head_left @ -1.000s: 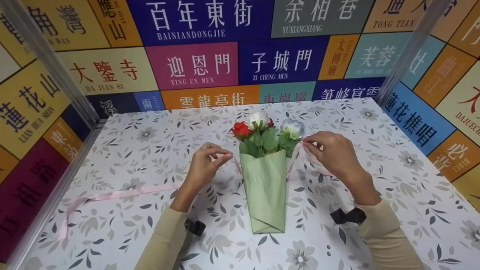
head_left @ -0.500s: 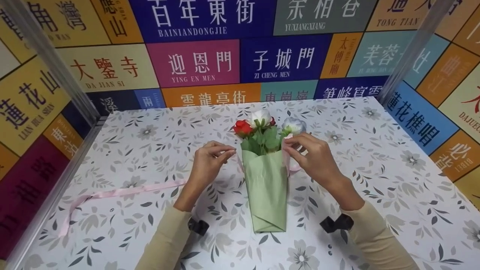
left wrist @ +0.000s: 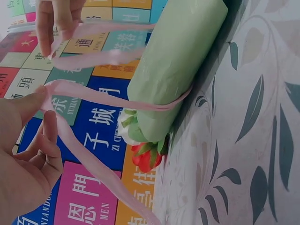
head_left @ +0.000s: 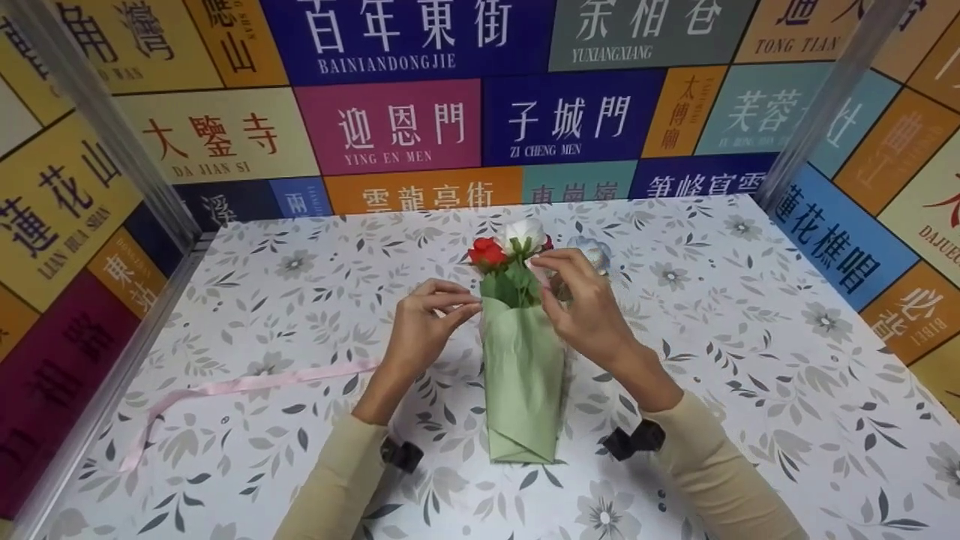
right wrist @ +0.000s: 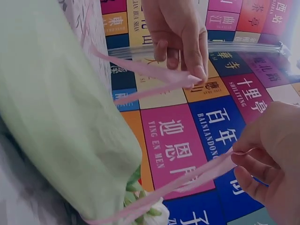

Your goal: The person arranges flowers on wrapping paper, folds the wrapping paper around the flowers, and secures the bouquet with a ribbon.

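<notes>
A: Where's the bouquet?
B: Centre of the head view, lying on the patterned tablecloth (head_left: 750,360). Pale green wrapping paper (head_left: 521,382), folded end toward the bottom of the frame, blooms toward the top.
A: Blooms?
B: Red rose (head_left: 487,253) upper left of the bunch, white rose (head_left: 520,236) beside it, pale blue flower (head_left: 596,251) to the right, partly behind the fingers. Leaves (head_left: 501,287) below the roses.
A: Left hand (head_left: 431,322)?
B: Left of the wrap's upper edge. Thumb and fingertips pinch the pink ribbon (head_left: 255,381); the left-wrist view has that pinch at left. One end trails over the cloth, lower left of the head view.
A: Right hand (head_left: 589,304)?
B: In front of the bunch's right side. Thumb and forefinger pinch ribbon too, seen lower right in the right-wrist view; other fingers curl.
A: Ribbon's path?
B: Round the paper near the flower end, a length out to each hand.
A: Background?
B: Coloured name-panel wall (head_left: 577,120), top of frame.
</notes>
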Available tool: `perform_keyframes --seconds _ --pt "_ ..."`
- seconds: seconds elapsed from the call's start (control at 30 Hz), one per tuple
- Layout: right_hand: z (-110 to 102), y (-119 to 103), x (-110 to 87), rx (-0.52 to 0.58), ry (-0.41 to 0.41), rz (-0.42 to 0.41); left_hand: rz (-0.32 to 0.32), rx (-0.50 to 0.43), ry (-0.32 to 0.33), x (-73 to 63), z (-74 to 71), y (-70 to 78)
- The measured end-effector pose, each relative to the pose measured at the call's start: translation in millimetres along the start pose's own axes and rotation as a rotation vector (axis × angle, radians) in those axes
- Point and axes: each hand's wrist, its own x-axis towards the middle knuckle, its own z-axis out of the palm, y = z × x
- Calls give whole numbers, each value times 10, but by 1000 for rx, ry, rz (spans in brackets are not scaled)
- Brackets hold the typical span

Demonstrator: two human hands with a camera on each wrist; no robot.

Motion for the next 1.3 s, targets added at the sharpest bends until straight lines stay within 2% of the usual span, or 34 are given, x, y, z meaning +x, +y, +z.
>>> perform_keyframes --seconds 0.17,0.43,0.53,0.73,0.83,0.97,1.3 --pt "115 -94 50 42 -51 97 13 -7 -35 -9 27 -6" --pt "270 -174 112 130 -40 305 0 -67 -53 -31 45 -17" --pt "309 -190 110 203 -68 363 -8 -35 -49 -34 42 -17" --pt "384 -158 84 452 -145 463 -37 -7 -16 -23 38 -17" --pt "400 -156 79 505 -175 491 -69 -44 -35 -18 34 -21" --pt "397 -169 81 505 -213 517 -91 -94 -69 -19 26 -34" --pt "378 -171 70 456 -274 471 -82 -72 -65 -26 27 -8"
